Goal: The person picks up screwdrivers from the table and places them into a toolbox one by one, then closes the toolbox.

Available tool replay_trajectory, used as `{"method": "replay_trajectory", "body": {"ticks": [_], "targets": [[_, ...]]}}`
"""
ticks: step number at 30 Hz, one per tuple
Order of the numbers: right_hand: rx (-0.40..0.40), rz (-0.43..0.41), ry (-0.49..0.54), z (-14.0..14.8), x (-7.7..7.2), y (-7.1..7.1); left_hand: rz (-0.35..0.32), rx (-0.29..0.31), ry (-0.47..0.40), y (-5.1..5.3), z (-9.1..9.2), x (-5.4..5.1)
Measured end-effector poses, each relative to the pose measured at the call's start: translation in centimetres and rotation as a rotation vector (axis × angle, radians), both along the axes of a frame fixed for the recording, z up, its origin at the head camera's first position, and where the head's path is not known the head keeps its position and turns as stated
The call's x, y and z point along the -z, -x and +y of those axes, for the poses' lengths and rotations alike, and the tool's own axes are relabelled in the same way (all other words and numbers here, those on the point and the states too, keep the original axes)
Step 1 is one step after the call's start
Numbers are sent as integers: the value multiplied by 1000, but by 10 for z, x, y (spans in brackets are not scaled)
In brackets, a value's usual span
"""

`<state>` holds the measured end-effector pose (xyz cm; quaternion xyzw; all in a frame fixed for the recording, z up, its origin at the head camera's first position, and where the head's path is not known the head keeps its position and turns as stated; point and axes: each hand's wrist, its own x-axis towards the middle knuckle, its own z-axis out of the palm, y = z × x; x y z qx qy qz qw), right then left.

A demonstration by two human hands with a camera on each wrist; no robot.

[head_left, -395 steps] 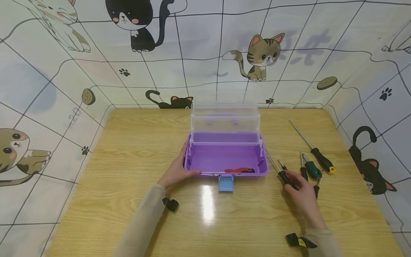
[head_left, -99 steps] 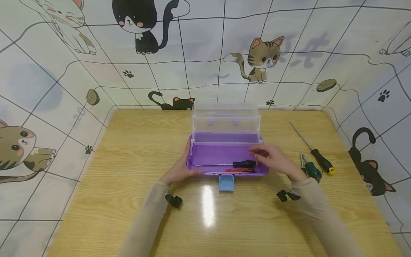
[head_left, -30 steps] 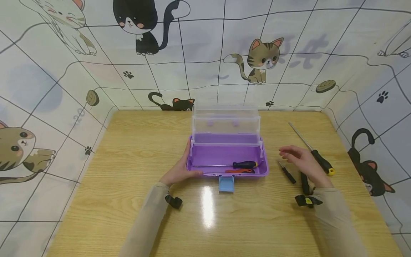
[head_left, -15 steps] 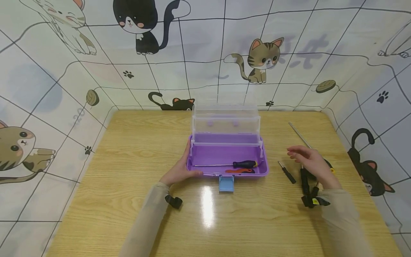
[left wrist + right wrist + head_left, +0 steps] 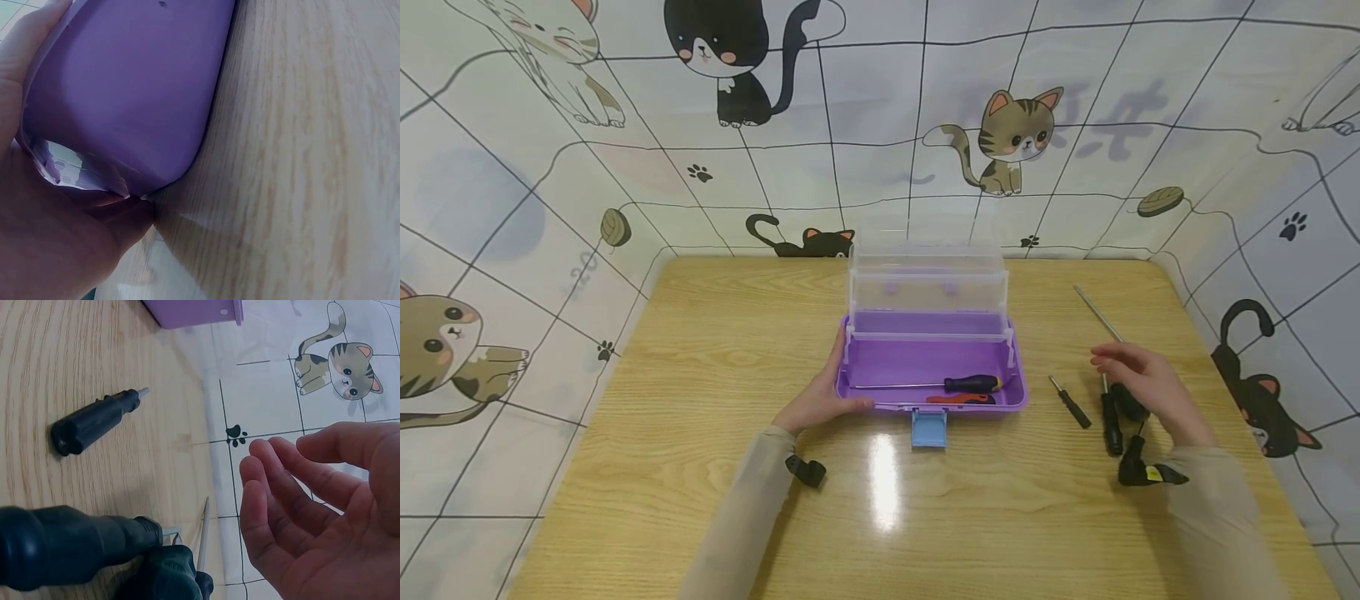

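Note:
My left hand [image 5: 816, 404] grips the left end of the purple toolbox [image 5: 891, 360], thumb on its front rim. In the left wrist view the fingers bend round the toolbox wall [image 5: 137, 81]. Inside the box lie a black-handled screwdriver [image 5: 972, 384] and a tool with a red-and-black handle [image 5: 961, 399]. My right hand [image 5: 1150, 387] hovers with loosely bent fingers and nothing in them, above a green-handled screwdriver [image 5: 164, 575] and a long screwdriver [image 5: 1099, 313], partly hiding both. Left of it lie a black screwdriver [image 5: 1112, 427] and a small one [image 5: 1071, 407].
The toolbox's clear lid and tray [image 5: 928, 287] stand raised at its back, and a blue latch [image 5: 928, 429] hangs down in front. The wooden table [image 5: 722, 333] meets a cat-patterned backdrop [image 5: 880, 167] behind and at both sides.
Earlier, my right hand held the black-handled screwdriver on the table; that screwdriver now lies in the toolbox. Since then the right hand has moved off to the right. The left hand keeps its place.

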<state>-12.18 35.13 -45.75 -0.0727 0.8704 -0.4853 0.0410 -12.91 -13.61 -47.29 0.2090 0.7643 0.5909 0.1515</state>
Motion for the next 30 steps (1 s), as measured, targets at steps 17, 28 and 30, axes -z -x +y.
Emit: {"method": "replay_trajectory", "body": {"ticks": [17,28,30], "targets": [[85,-5,17,30,24,7,49,-28,11,11,-4,35],[56,-5,37,28,1,0,15,-11,1,0,0,2],[66,-18,-11,30,1,0,15,-10,1,-1,0,1]]}}
